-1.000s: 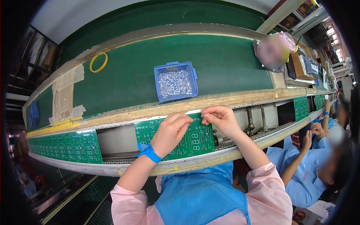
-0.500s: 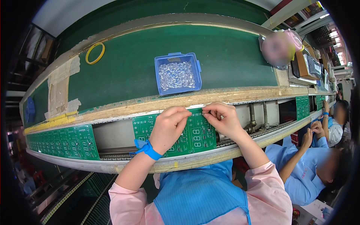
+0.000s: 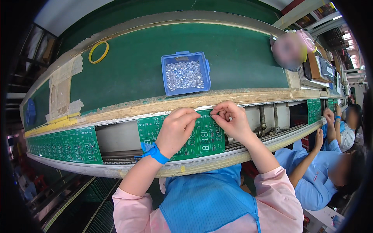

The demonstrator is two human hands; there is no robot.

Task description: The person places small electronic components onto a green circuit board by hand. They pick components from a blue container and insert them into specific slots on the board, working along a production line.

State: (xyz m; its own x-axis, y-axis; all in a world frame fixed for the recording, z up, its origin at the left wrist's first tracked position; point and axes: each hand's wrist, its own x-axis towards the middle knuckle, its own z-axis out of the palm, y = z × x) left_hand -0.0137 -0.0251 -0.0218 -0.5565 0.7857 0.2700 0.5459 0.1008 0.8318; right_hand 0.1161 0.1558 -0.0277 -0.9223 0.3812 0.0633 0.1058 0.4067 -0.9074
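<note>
Head view: A left hand (image 3: 179,131) and right hand (image 3: 233,122) meet over a green circuit board (image 3: 204,139) lying in the conveyor track (image 3: 112,169), its long axis running left to right beneath them. The left covers the board's middle; the right hovers at its far right corner. Fingertips are pinched; whether they grip parts cannot be told. Beyond, a blue bin (image 3: 188,91) sits on the worktop (image 3: 124,70).

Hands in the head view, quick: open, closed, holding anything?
Left hand: pinched closed; whether it holds anything can't be told.
Right hand: pinched closed; can't tell if anything is held.
</note>
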